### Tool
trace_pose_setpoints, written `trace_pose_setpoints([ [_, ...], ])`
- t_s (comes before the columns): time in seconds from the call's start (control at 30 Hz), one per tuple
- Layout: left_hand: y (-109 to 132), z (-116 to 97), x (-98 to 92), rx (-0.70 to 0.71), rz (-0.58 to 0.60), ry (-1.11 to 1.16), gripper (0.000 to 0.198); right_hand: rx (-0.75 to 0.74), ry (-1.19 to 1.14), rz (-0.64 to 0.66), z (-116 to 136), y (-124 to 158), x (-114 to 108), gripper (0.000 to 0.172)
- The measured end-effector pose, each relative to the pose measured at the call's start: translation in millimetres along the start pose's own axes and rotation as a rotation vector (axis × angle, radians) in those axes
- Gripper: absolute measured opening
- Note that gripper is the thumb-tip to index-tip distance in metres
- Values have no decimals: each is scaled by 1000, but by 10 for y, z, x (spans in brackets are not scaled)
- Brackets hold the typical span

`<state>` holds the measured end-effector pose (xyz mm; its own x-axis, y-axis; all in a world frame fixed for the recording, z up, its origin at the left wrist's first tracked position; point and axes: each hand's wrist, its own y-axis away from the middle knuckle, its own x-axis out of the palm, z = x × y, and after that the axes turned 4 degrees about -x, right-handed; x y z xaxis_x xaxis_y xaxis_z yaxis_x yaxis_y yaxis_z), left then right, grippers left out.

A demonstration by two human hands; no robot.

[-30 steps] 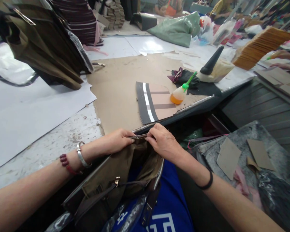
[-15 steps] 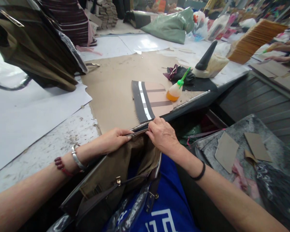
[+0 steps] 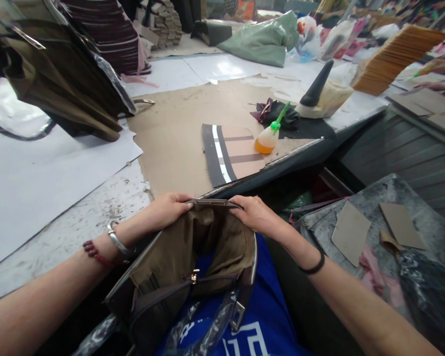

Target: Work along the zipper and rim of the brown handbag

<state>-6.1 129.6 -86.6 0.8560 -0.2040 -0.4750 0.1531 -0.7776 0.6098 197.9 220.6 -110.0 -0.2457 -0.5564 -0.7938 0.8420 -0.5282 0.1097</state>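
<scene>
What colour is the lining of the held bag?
The lining is olive-brown, seen best in the head view.

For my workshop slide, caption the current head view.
Left hand and right hand hold a brown bag by its edge, a green-tipped bottle beyond.

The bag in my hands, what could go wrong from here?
The bag is pinched at its rim by the left hand and right hand; if either slips, that side might sag.

The bottle stands near the table edge; a bump could tip it, perhaps wetting the striped piece.
</scene>
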Motion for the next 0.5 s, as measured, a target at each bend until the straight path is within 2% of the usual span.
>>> trace_pose_setpoints([
  [0.2, -24, 35, 12, 11, -24, 33, 38, -33, -166, 38, -27, 102, -7, 19],
  [0.5, 12, -17, -2, 6, -6, 18, 37, -17, -408, 2, -147, 96, 116, 23],
])
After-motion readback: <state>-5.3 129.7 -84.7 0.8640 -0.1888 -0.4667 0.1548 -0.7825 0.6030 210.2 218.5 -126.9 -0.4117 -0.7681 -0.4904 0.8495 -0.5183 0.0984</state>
